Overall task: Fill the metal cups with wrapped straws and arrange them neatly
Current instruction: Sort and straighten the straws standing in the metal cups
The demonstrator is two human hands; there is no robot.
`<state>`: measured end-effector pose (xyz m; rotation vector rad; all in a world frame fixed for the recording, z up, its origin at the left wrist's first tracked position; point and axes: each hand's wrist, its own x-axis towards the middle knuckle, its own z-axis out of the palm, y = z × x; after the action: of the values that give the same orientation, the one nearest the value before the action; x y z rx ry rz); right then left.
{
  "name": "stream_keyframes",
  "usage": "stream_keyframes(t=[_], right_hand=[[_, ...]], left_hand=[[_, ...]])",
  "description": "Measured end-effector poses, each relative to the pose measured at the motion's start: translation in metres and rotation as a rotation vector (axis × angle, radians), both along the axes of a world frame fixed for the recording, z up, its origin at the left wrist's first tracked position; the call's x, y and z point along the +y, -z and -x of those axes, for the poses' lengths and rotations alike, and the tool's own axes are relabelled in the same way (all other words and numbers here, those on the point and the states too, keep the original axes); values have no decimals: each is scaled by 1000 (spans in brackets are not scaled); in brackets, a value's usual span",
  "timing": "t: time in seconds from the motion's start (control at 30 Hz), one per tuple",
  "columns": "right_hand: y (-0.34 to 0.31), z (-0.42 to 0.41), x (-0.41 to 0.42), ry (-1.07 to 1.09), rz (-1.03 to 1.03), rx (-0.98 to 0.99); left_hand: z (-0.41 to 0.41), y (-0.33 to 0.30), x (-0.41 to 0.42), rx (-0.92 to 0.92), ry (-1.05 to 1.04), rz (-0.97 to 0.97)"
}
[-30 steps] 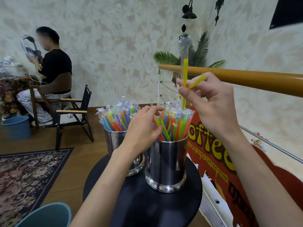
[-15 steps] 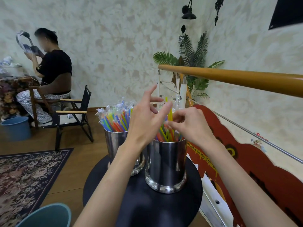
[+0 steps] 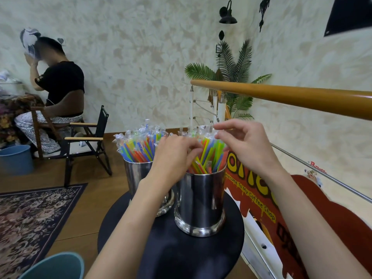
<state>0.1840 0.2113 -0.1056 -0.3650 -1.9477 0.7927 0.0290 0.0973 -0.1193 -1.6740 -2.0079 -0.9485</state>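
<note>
Two shiny metal cups stand on a round black table (image 3: pixel 173 254). The near cup (image 3: pixel 200 204) holds colourful wrapped straws (image 3: pixel 209 152). The far left cup (image 3: pixel 135 178) is packed with more wrapped straws (image 3: pixel 138 144). My left hand (image 3: pixel 175 156) reaches over the near cup's left side, its fingers curled into the bundle and gripping some straws. My right hand (image 3: pixel 247 146) hovers over the cup's right side, fingers loosely bent, with index and thumb apart by the clear wrapper tips. My left forearm hides part of the far cup.
A wooden handrail (image 3: pixel 281 95) crosses just behind the cups, with a red coffee-shop sign (image 3: pixel 261 198) below on the right. A person sits on a chair (image 3: pixel 86 137) at the left. A blue bin (image 3: pixel 16 160), a teal bin (image 3: pixel 54 266) and a patterned rug (image 3: pixel 30 218) are on the floor.
My right hand came down from holding a yellow straw high above the near cup; that straw is now in the cup. My left hand's fingers spread, then curled into the bundle.
</note>
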Motion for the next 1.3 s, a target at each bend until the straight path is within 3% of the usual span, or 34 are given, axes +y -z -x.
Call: stream_keyframes(t=[0.13, 0.23, 0.33, 0.47, 0.57, 0.73, 1.13, 1.3], right_hand=[[10, -10, 13, 156, 119, 89], [23, -13, 28, 213, 246, -56], [34, -15, 33, 144, 338, -178], [37, -15, 33, -55, 388, -218], [38, -16, 32, -178, 368, -285], [38, -18, 31, -123, 304, -334], [36, -16, 27, -140, 207, -358], [35, -16, 27, -157, 203, -375]], left_hand=[[3, -3, -4, 32, -1, 95], [2, -5, -9, -24, 51, -2], [3, -8, -19, -93, 139, -36], [1, -11, -25, -23, 106, 113], [-4, -7, -17, 35, 28, 151], [-8, 5, 0, 41, 8, 25], [-9, 19, 15, -149, -30, -230], [-11, 21, 16, -76, -50, -294]])
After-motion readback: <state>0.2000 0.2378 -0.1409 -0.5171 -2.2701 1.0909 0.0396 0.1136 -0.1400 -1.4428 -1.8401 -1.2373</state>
